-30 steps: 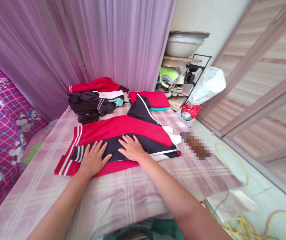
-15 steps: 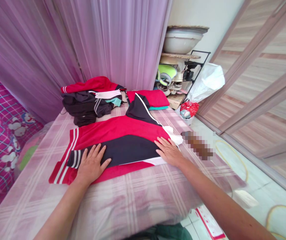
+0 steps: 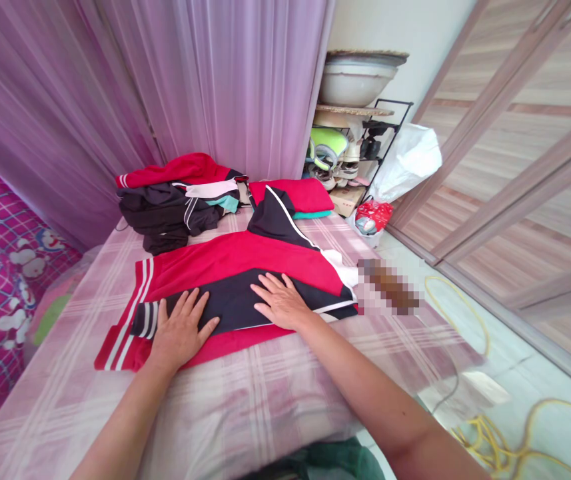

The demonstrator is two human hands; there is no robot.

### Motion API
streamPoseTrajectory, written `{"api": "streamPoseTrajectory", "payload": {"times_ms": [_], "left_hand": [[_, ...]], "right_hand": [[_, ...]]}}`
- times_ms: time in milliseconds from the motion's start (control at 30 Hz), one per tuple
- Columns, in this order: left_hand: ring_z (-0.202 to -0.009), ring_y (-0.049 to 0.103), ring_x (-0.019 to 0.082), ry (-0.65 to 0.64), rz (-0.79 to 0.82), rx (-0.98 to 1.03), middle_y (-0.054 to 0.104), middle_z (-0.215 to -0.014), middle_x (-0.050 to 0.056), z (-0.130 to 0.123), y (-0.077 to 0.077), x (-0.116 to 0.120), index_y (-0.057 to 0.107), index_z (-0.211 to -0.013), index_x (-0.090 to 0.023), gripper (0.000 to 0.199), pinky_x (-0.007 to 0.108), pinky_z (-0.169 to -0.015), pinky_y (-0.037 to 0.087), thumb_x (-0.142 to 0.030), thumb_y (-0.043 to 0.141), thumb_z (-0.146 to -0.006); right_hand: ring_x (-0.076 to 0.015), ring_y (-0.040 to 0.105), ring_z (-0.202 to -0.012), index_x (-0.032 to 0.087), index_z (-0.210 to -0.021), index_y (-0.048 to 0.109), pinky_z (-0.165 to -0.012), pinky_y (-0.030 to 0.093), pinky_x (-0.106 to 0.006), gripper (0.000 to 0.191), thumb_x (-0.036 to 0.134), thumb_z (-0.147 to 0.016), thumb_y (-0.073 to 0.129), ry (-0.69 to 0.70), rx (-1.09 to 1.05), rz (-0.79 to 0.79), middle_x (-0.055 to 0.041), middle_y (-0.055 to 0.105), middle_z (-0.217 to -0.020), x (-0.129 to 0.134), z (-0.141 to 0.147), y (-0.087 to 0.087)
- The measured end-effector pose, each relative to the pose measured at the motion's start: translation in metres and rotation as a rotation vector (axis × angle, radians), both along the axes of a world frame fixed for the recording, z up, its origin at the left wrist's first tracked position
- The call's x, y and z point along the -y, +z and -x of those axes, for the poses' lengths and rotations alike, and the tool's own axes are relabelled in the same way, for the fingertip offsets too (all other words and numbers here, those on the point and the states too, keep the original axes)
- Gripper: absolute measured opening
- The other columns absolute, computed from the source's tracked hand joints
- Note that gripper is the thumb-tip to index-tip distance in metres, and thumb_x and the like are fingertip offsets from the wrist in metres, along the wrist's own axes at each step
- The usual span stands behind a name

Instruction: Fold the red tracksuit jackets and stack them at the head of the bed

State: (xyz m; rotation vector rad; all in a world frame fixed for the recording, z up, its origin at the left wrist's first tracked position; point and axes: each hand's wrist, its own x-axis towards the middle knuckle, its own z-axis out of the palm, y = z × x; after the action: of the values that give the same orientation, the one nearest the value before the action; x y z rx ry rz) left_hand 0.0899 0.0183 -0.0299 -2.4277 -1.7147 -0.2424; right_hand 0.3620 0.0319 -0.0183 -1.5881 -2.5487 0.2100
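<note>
Red-and-navy jacket [image 3: 225,250], one, laid out mid-surface on the plaid cloth [image 3: 245,393], striped hem toward the left edge, white part toward the right edge. Left hand [image 3: 178,333] palm down, fingers spread, on the navy sleeve by its striped cuff. Right hand [image 3: 282,303] also flat, fingers fanned, farther along the same sleeve. Both hands cover parts of it.

Two lots of clothing at far edge: rumpled dark pile [image 3: 160,207] with red sleeve on top, far left; folded red garment [image 3: 312,195] over teal cloth [image 3: 312,215], far right corner. Navy panel with white piping points at the folded one; can't tell if touching. Blurred-out brown object [image 3: 392,287] by right edge, unidentifiable.

Fabric looks smooth, hem ribbed with two white stripes. Plaid cloth wrinkled at near edge. Behind far edge, pleated purple curtain [image 3: 215,87]. Beyond far right corner: one rounded pale basin [image 3: 355,83], shoes below, count unclear, one crinkled white bag [image 3: 412,160].
</note>
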Motion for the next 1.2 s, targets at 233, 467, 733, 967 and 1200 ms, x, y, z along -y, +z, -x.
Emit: {"api": "streamPoseTrajectory", "payload": {"times_ms": [233, 467, 733, 967, 1200], "left_hand": [[-0.141, 0.039, 0.035, 0.017, 0.041, 0.005, 0.044, -0.153, 0.016, -0.002, 0.002, 0.0, 0.048, -0.145, -0.02, 0.061, 0.068, -0.115, 0.008, -0.053, 0.041, -0.094], [-0.142, 0.039, 0.034, 0.031, 0.079, 0.064, 0.044, -0.153, 0.013, -0.005, 0.003, 0.005, 0.047, -0.146, -0.025, 0.061, 0.066, -0.117, 0.01, -0.057, 0.043, -0.094], [-0.144, 0.036, 0.033, 0.037, 0.109, 0.099, 0.044, -0.154, 0.012, -0.005, 0.004, 0.008, 0.046, -0.146, -0.027, 0.063, 0.066, -0.118, 0.009, -0.061, 0.039, -0.094], [-0.145, 0.035, 0.031, 0.02, 0.122, 0.075, 0.041, -0.156, 0.01, -0.002, 0.009, 0.007, 0.045, -0.147, -0.028, 0.062, 0.063, -0.119, 0.014, -0.06, 0.038, -0.095], [-0.143, 0.037, 0.032, 0.204, 0.059, 0.085, 0.045, -0.153, 0.012, 0.036, 0.021, 0.001, 0.046, -0.147, -0.022, 0.061, 0.056, -0.116, 0.027, -0.055, 0.037, -0.096]], "right_hand": [[-0.0223, 0.03, -0.147, 0.027, -0.149, 0.043, -0.12, 0.017, -0.049, 0.051, 0.039, -0.1, 0.038, -0.106, 0.092, -0.053, -0.0068, 0.035, -0.159, 0.023, -0.101, -0.007], [-0.023, 0.042, -0.14, 0.025, -0.141, 0.055, -0.118, 0.026, -0.047, 0.049, 0.035, -0.097, 0.038, -0.095, 0.089, -0.164, -0.0069, 0.047, -0.152, 0.026, -0.141, -0.03], [-0.025, 0.04, -0.141, 0.027, -0.145, 0.05, -0.117, 0.028, -0.05, 0.05, 0.038, -0.1, 0.032, -0.115, -0.005, -0.332, -0.0061, 0.045, -0.153, 0.003, -0.076, -0.009], [-0.0267, 0.032, -0.145, 0.026, -0.148, 0.045, -0.116, 0.026, -0.054, 0.053, 0.042, -0.1, 0.032, -0.072, 0.094, -0.123, -0.0089, 0.038, -0.158, 0.0, -0.018, -0.023], [-0.0254, 0.032, -0.145, 0.026, -0.149, 0.045, -0.118, 0.024, -0.052, 0.053, 0.044, -0.1, 0.031, -0.086, 0.114, -0.11, -0.009, 0.036, -0.159, 0.002, -0.02, -0.022]]}}
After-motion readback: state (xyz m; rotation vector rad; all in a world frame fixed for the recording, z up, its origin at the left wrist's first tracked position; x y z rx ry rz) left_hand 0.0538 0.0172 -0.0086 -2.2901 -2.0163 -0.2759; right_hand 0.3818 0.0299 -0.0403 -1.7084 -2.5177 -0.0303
